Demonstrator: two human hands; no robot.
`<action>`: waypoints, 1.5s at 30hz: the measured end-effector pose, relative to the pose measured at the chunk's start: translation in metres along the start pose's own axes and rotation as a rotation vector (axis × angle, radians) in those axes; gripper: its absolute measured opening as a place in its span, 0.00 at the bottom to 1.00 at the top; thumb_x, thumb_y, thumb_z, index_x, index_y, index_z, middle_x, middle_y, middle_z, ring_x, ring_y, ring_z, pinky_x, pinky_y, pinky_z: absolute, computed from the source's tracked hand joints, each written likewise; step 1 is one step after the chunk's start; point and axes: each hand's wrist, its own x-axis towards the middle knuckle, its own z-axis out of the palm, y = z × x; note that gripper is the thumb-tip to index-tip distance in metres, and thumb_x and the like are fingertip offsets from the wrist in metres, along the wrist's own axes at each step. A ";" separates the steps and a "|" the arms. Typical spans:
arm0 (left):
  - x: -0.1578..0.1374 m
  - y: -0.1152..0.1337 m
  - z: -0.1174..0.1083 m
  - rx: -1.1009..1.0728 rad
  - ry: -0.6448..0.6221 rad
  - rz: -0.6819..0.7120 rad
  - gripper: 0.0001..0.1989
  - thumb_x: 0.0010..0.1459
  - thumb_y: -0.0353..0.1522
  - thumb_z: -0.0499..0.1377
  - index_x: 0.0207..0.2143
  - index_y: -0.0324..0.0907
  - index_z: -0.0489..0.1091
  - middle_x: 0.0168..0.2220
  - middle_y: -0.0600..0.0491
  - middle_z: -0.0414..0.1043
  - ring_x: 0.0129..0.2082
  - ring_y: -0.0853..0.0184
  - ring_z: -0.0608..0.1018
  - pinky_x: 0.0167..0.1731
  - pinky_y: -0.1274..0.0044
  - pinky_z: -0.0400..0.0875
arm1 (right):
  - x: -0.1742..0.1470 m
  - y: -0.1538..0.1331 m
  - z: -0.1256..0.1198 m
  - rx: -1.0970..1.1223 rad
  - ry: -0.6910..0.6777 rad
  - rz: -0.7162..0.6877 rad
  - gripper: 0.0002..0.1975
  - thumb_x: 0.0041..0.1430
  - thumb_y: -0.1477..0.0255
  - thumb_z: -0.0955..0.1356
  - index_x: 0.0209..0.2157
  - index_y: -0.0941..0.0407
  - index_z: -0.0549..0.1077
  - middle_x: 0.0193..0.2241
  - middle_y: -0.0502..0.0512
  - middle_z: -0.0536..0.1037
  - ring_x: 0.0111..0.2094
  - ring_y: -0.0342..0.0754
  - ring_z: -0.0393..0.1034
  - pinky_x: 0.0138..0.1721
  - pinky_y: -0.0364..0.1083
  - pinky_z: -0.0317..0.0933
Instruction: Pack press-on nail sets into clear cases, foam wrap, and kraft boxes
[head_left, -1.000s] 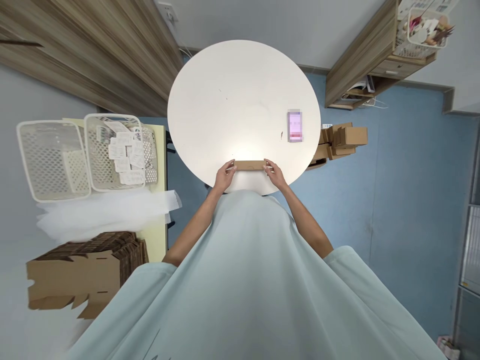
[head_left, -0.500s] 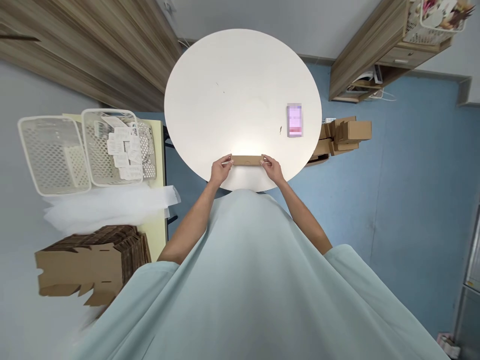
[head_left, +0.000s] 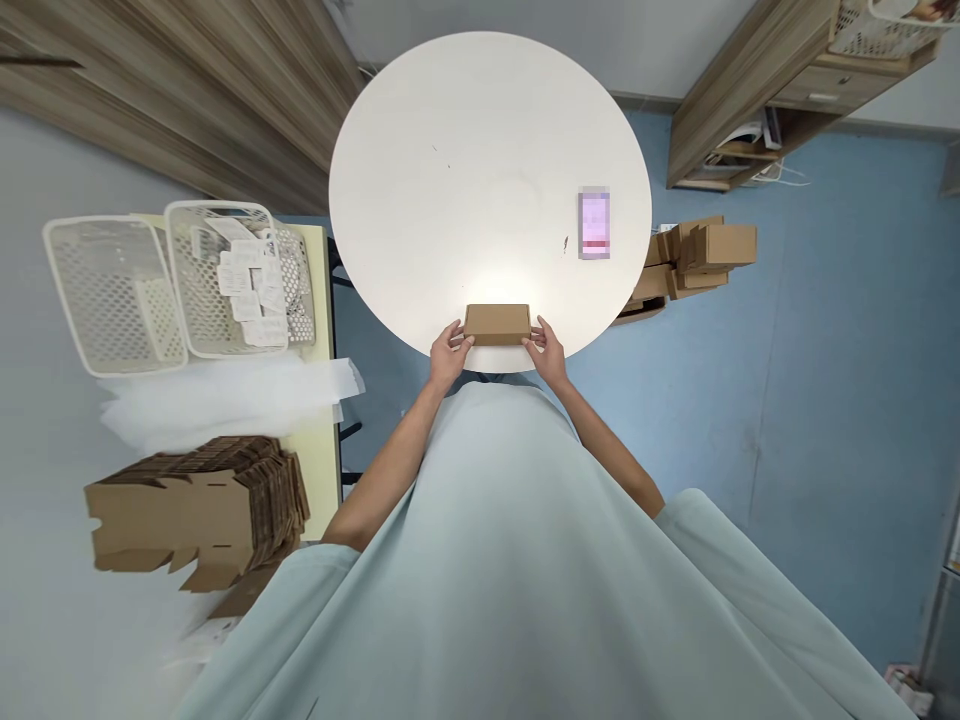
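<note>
A small brown cardboard box [head_left: 497,325], closed, is at the near edge of the round white table [head_left: 465,120], its broad face toward me. My left hand [head_left: 448,355] grips its left end, with the thumb at the near corner and the fingers along the side. At the right end my right hand [head_left: 547,350] holds it the same way. Whether the box rests on the table or is slightly raised, I cannot tell. A phone [head_left: 594,225] with a blurred, lit screen lies on the right part of the table.
Left, a yellowish side table [head_left: 319,390] bears white baskets [head_left: 225,350], one with labelled packets, white wrapping sheets [head_left: 240,400] and a stack of flat cardboard blanks [head_left: 180,515]. Cardboard boxes [head_left: 720,245] are piled right of the round table. A wooden cabinet [head_left: 750,90] stands beyond.
The box has turned from showing a narrow side to showing its broad face. Both hands have turned with it and keep hold of its ends. The whole view has shifted slightly.
</note>
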 end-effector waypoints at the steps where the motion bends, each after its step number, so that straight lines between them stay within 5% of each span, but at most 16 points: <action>1: -0.002 -0.003 0.000 0.009 -0.007 -0.008 0.36 0.66 0.45 0.70 0.70 0.39 0.71 0.68 0.34 0.74 0.60 0.49 0.83 0.63 0.59 0.78 | -0.004 0.003 0.001 -0.011 0.004 0.019 0.43 0.67 0.43 0.72 0.75 0.51 0.68 0.65 0.65 0.79 0.60 0.58 0.78 0.68 0.60 0.70; 7: -0.013 -0.022 0.009 0.005 -0.056 -0.088 0.29 0.62 0.42 0.72 0.62 0.39 0.78 0.64 0.36 0.80 0.56 0.48 0.85 0.60 0.57 0.80 | -0.025 0.024 0.000 -0.103 -0.010 0.093 0.30 0.67 0.50 0.71 0.61 0.56 0.81 0.60 0.65 0.84 0.55 0.59 0.80 0.61 0.60 0.75; 12: -0.033 -0.030 0.018 -0.050 -0.054 -0.116 0.22 0.58 0.37 0.71 0.55 0.41 0.83 0.55 0.41 0.86 0.53 0.48 0.87 0.59 0.55 0.81 | -0.037 0.031 -0.011 -0.098 -0.012 0.100 0.28 0.66 0.54 0.72 0.60 0.56 0.83 0.61 0.62 0.84 0.49 0.57 0.83 0.62 0.60 0.74; 16: -0.053 -0.026 0.025 -0.111 -0.053 -0.033 0.22 0.60 0.37 0.70 0.56 0.41 0.83 0.58 0.42 0.84 0.55 0.49 0.87 0.61 0.56 0.80 | -0.050 0.030 -0.028 -0.056 0.015 0.062 0.31 0.66 0.53 0.72 0.62 0.57 0.82 0.62 0.62 0.84 0.52 0.59 0.84 0.64 0.60 0.73; 24: -0.104 -0.003 0.074 -0.252 -0.163 0.121 0.30 0.61 0.46 0.71 0.61 0.40 0.80 0.61 0.39 0.82 0.59 0.48 0.85 0.63 0.56 0.79 | -0.111 0.028 -0.091 -0.002 0.169 -0.016 0.31 0.65 0.53 0.71 0.61 0.57 0.84 0.63 0.63 0.82 0.59 0.60 0.82 0.66 0.60 0.72; 32: -0.143 0.015 0.133 -0.262 -0.290 0.148 0.30 0.59 0.39 0.71 0.63 0.41 0.80 0.62 0.42 0.82 0.58 0.48 0.86 0.63 0.55 0.80 | -0.167 0.031 -0.162 -0.015 0.306 0.033 0.29 0.64 0.51 0.72 0.56 0.56 0.86 0.58 0.65 0.86 0.56 0.61 0.82 0.65 0.63 0.74; 39: -0.122 0.052 0.178 -0.160 -0.307 0.160 0.29 0.61 0.35 0.70 0.64 0.43 0.79 0.59 0.43 0.84 0.54 0.50 0.87 0.59 0.58 0.83 | -0.140 0.046 -0.210 0.046 0.348 0.027 0.31 0.64 0.46 0.72 0.55 0.55 0.86 0.55 0.64 0.87 0.53 0.61 0.84 0.61 0.63 0.76; 45: -0.079 0.117 0.254 -0.083 -0.307 0.163 0.28 0.62 0.31 0.67 0.65 0.46 0.79 0.62 0.44 0.82 0.55 0.50 0.87 0.59 0.60 0.82 | -0.071 0.062 -0.287 0.113 0.394 -0.013 0.36 0.64 0.42 0.71 0.57 0.56 0.85 0.55 0.63 0.88 0.56 0.63 0.83 0.65 0.64 0.74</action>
